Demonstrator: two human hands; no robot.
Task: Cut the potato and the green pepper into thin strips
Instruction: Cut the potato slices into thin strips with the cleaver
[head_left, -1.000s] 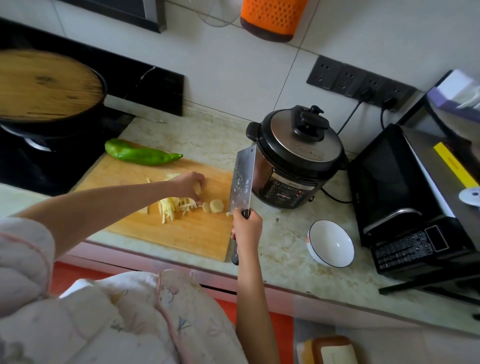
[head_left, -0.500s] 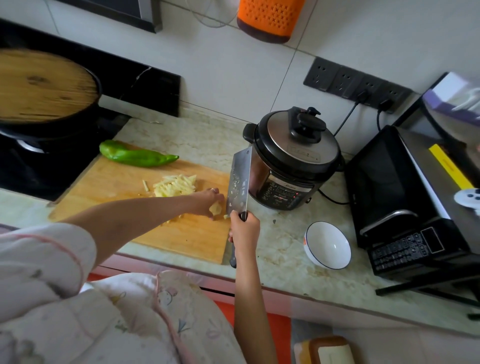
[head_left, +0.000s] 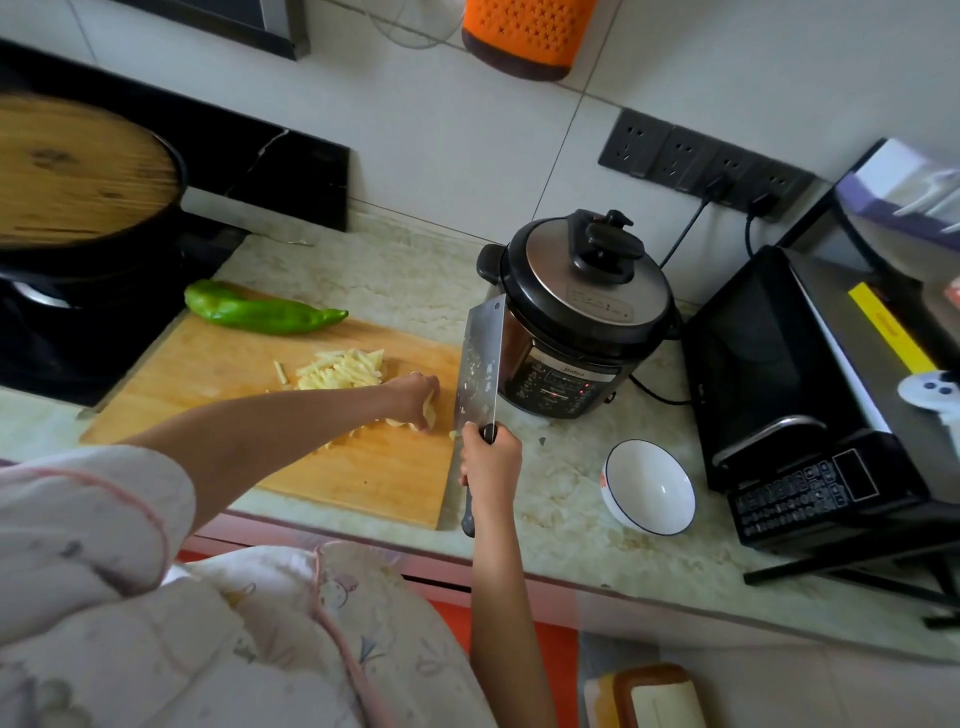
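Potato (head_left: 427, 414), partly sliced, sits near the right edge of the board (head_left: 363, 478), where the left hand (head_left: 413, 397) holds it with fingers curled down over the pale pieces. A heap of cut strips (head_left: 343, 370) lies just behind that hand, toward the board's middle, with a few strays beside it. The pepper (head_left: 260, 313), whole and green, rests along the board's far edge, its tip pointing right.

The right hand (head_left: 488, 460) grips the handle of a cleaver (head_left: 480, 374) at the board's right edge. The blade stands on edge and points away from the person, bits of potato clinging to its flat side. Whether the blade touches the board cannot be told.

The board lies on the counter (head_left: 561, 519), its near edge close to the counter's front edge. A cooker (head_left: 576, 312) stands just right of the blade toward the counter's back edge. A white bowl (head_left: 649, 486) sits in front of it, near the front edge. A black oven (head_left: 779, 374) fills the right end. At the left end a dark pan (head_left: 72, 171) with a wooden lid sits on the stove.
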